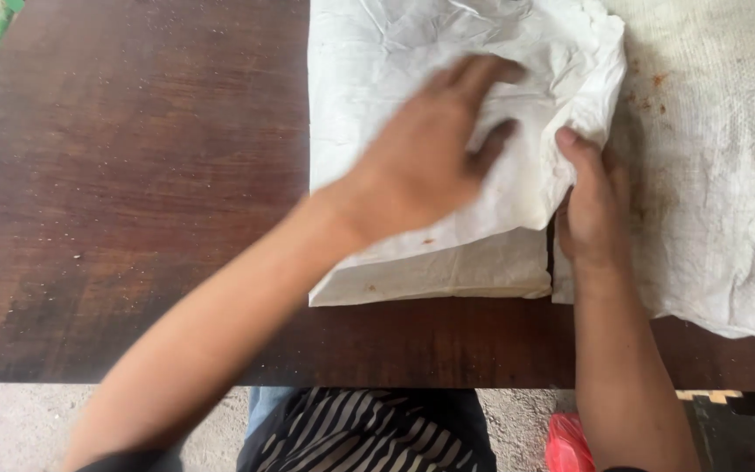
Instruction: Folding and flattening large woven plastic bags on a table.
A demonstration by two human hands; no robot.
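Note:
A folded white woven sack lies on the dark wooden table, its near edge toward me. My left hand lies flat on top of the sack, fingers spread and pointing to the far right, slightly blurred. My right hand sits at the sack's right edge, thumb up against the folded layers and fingers curled around that edge.
A second white woven sack, stained with brown specks, is spread out on the table to the right. The table's near edge runs across the bottom, above a concrete floor. A red object shows below the table by my right arm.

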